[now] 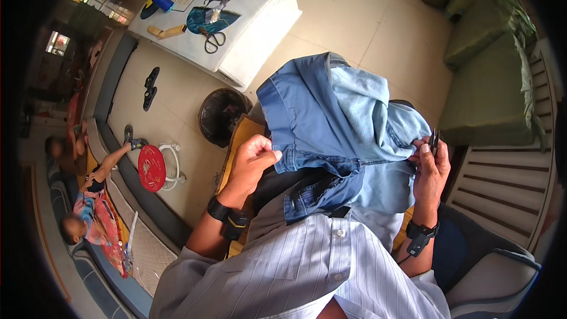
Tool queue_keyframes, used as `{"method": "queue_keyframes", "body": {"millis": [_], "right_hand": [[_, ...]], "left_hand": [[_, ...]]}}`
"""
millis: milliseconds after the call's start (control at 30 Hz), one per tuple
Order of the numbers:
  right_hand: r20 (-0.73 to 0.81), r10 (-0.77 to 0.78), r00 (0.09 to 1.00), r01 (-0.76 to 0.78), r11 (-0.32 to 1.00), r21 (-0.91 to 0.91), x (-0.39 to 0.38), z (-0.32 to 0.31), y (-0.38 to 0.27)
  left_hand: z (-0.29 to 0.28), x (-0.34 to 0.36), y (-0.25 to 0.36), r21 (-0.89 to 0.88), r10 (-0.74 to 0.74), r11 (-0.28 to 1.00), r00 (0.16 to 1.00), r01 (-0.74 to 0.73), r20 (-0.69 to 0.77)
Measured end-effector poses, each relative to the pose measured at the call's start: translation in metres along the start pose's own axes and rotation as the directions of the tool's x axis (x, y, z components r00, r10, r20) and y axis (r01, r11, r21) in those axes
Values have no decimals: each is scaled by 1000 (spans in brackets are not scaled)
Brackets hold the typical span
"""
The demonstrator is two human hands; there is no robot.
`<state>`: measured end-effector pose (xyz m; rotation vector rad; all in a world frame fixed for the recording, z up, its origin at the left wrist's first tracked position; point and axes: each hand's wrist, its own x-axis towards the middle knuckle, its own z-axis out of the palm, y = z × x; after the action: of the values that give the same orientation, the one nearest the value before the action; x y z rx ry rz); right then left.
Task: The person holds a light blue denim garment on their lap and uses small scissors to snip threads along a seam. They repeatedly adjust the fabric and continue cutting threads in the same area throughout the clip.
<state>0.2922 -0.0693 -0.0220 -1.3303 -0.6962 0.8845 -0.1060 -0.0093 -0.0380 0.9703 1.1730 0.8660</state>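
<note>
Blue denim clothing (307, 112), partly turned to show its pale light-blue side, is spread across my lap. My left hand (253, 165) pinches the left edge of the cloth between thumb and fingers. My right hand (431, 168) grips the right edge, with a small dark pointed cutting tool (435, 140) held upright among its fingers; its exact kind is partly hidden.
Ahead stands a white table (271, 18) bearing scissors (211, 41) and small items. Nearby are a dark bin (220, 115), red stool (150, 168) and sandals (150, 88). At left, two people (85, 227) rest on a sofa; right, green cushions (478, 88) and slatted wood.
</note>
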Motion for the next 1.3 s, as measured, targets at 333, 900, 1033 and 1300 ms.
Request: {"method": "queue_keyframes", "body": {"millis": [333, 900, 1033, 1300], "right_hand": [[-4, -33, 999, 33, 995, -95, 7, -2, -4], [272, 52, 961, -13, 989, -144, -36, 39, -52], [508, 202, 837, -175, 979, -101, -44, 67, -42], [627, 274, 730, -260, 959, -116, -47, 117, -30]], "left_hand": [[9, -1, 18, -386, 109, 915, 993, -116, -41], [47, -26, 19, -588, -81, 790, 980, 174, 181], [50, -27, 26, -564, -46, 813, 982, 145, 185], [61, -30, 34, -468, 1, 880, 987, 77, 164]]}}
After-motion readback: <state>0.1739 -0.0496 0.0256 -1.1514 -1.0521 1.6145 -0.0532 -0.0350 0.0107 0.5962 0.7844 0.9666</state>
